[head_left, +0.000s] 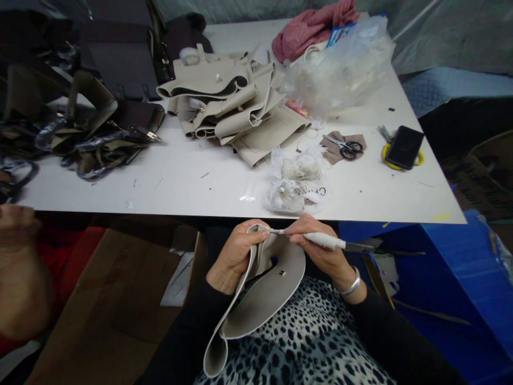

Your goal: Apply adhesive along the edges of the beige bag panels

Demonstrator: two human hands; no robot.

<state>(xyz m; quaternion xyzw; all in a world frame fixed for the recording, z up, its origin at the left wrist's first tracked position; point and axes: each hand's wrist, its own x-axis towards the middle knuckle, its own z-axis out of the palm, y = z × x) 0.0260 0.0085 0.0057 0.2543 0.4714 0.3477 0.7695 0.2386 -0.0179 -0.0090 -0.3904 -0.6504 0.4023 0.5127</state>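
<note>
Bags (116, 56) lie at the left end of the table (188, 187); stacked panels (216, 80) lie to their right, toward the far edge. A plastic bag (340, 69) lies at the far right corner. Packets (300, 168) lie by the near edge. Scissors (354, 145) rest on a scrap (332, 153), left of the phone (405, 147). The workpiece (264, 307) is before the near edge.

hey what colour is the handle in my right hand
The handle is white, shown in the head view.

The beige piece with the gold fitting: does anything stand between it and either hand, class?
Nothing visible blocks the left hand, which pinches the beige piece directly. The right hand holds a white-handled tool, whose metal tip lies between that hand and the pinched edge.
</note>
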